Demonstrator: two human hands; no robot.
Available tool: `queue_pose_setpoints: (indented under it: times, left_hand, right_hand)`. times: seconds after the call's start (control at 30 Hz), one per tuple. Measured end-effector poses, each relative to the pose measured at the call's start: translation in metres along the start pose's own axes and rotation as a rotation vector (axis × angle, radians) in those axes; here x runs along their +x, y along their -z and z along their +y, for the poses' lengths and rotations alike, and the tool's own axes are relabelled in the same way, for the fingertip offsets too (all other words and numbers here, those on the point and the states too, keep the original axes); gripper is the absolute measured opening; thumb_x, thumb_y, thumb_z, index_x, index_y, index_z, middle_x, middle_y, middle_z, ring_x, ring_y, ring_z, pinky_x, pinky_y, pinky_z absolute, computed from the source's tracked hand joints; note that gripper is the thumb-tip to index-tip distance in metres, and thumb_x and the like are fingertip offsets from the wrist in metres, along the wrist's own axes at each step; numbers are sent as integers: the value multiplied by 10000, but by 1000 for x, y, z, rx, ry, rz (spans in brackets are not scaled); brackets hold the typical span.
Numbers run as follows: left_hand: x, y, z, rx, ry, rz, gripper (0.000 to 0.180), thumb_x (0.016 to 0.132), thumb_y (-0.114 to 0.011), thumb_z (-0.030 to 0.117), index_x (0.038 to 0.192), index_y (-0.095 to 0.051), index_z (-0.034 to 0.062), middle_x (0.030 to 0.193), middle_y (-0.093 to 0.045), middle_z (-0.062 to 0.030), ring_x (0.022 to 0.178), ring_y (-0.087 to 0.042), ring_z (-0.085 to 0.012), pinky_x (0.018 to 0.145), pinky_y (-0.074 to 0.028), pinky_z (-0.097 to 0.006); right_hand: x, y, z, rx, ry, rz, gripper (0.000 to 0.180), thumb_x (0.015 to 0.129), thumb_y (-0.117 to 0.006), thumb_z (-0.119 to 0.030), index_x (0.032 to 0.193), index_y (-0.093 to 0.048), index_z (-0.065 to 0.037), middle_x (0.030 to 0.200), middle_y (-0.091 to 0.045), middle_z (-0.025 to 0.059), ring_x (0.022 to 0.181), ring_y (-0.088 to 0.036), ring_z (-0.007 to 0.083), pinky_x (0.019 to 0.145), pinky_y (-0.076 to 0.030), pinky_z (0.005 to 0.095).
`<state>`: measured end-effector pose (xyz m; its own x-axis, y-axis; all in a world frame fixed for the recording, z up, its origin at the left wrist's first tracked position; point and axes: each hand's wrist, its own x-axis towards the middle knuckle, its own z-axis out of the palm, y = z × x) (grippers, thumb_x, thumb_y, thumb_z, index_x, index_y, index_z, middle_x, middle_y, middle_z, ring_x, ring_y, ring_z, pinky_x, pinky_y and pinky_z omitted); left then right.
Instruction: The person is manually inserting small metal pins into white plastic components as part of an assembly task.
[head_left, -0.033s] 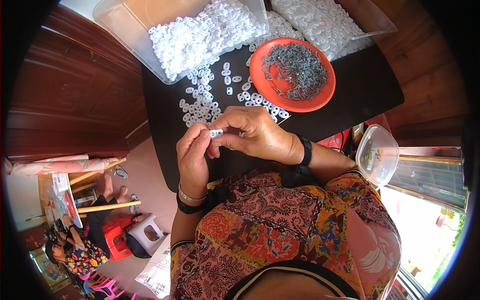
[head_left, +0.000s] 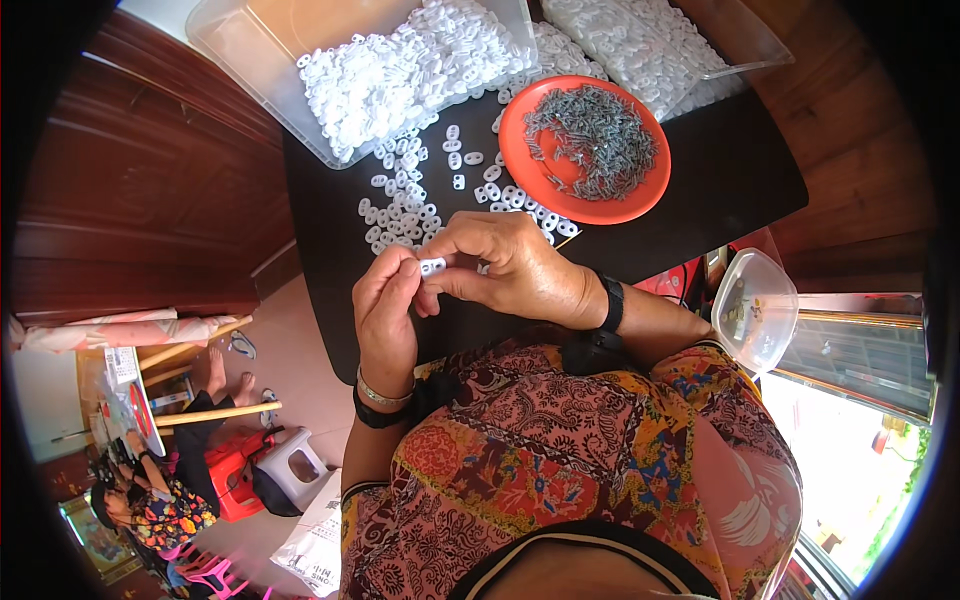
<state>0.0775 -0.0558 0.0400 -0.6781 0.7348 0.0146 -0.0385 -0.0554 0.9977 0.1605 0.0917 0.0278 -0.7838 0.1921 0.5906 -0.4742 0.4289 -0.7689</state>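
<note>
One white two-holed piece [head_left: 432,267] is in work at the centre of the frame, above the near part of the dark bench [head_left: 715,195]: the left hand [head_left: 385,305] grasps its left end between thumb and fingertips, and the right hand [head_left: 505,262] pinches it from the other side. Whether it already carries a screw is too small to tell. Much seems left: loose pieces [head_left: 400,205] lie heaped just above the hands, with another cluster [head_left: 520,200] beside the plate, though which of these are finished cannot be judged. At the upper left, a clear bin [head_left: 245,65] holds a deep mass of white pieces; at the upper right, clear plastic [head_left: 735,70] covers more. The orange-red plate [head_left: 515,145] carries plenty of grey screws [head_left: 600,130]. A clear tub [head_left: 762,345] at the right holds a few small bits, unclear in kind.
</note>
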Motion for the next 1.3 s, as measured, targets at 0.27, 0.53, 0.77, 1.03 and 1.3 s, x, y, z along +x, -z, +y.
queue_pose_setpoints:
  times: [0.27,0.53,0.77,1.03,1.3]
  left_hand:
    - [2,-2,-3,23,-23,12,287,939,-473,239,805,-549,-3,622,-470,-1,558,-424,-62,521,-318,-208]
    - [0,-7,0,-24,-18,37,231,933,-478,184,809,-553,4,621,-470,3,555,-428,-62,518,-318,-210]
    - [13,7,21,61,-141,107,240,923,-448,167,741,-515,25,598,-470,-12,524,-420,-72,500,-309,-210]
    - [46,30,26,-112,-313,163,245,933,-429,212,766,-479,40,604,-430,-21,501,-396,-94,473,-293,-218]
    - [72,36,12,-160,-291,209,218,921,-458,217,760,-477,71,616,-422,-1,511,-398,-86,468,-290,-220]
  right_hand:
    - [-1,1,0,56,-65,-11,286,735,-771,-49,989,-641,-67,818,-636,49,686,-641,145,576,-508,252]
    - [-1,4,-1,132,-45,-10,218,774,-737,-41,979,-663,-46,843,-655,81,743,-654,181,614,-501,271]
    - [-5,28,-26,59,-52,100,240,763,-762,-62,978,-663,-23,866,-670,67,761,-653,138,617,-505,250]
    - [39,144,-81,-696,336,744,247,753,-696,78,986,-627,29,867,-652,50,745,-587,87,665,-474,209]
    - [97,234,1,-1396,-54,512,182,803,-659,-163,972,-697,-108,918,-674,124,820,-657,278,715,-511,354]
